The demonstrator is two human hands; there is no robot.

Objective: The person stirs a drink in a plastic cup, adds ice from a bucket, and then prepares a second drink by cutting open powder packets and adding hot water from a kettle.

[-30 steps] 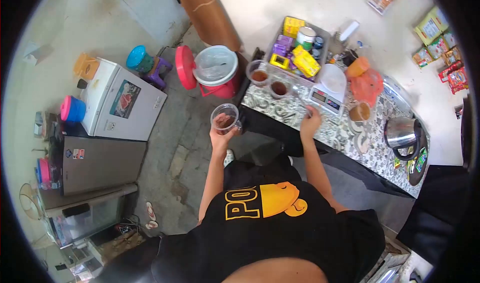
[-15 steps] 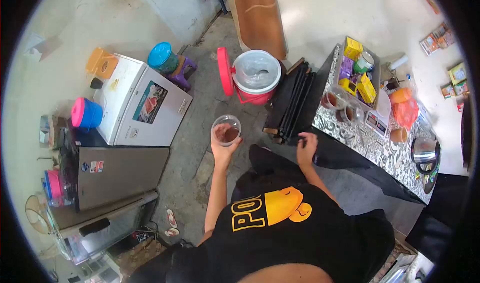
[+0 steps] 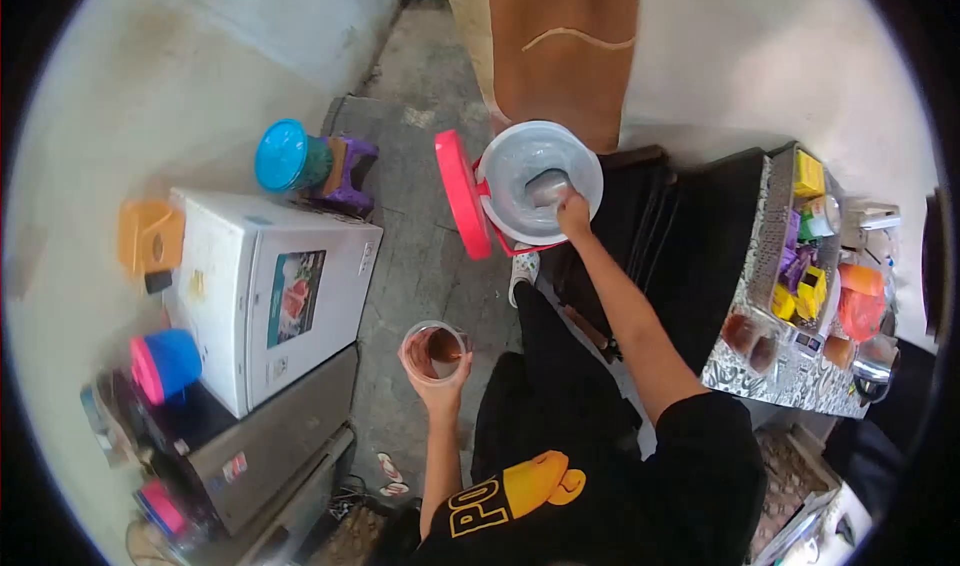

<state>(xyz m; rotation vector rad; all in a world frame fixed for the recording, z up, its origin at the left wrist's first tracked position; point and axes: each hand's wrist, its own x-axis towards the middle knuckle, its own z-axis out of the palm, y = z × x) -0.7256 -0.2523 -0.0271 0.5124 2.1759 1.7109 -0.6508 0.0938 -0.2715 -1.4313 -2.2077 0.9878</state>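
Observation:
My left hand [image 3: 436, 391] is wrapped around a clear plastic cup [image 3: 421, 364] with brown liquid in its bottom. It is held up over the grey floor, left of my legs. My right hand [image 3: 573, 216] reaches over the near right rim of a round ice cooler [image 3: 594, 168]. Its fingers are closed on the grip of a scoop [image 3: 547, 188], whose blade lies inside the cooler. What looks like ice or clear plastic lines the cooler. Its pinkish-red lid [image 3: 462, 196] stands open on the left side.
A white freezer [image 3: 250, 296] stands left, near a blue-lidded bucket [image 3: 292, 154] on a purple stool [image 3: 352, 178]. On the right, a patterned table [image 3: 745, 286] carries boxes, brown-filled cups [image 3: 740, 333] and a metal pitcher [image 3: 876, 359]. Black folded frames [image 3: 650, 206] lean beside the cooler.
My right hand has moved from beside the table forward into the cooler and taken hold of the scoop. My left hand still holds the cup, now lower in view. The view has shifted.

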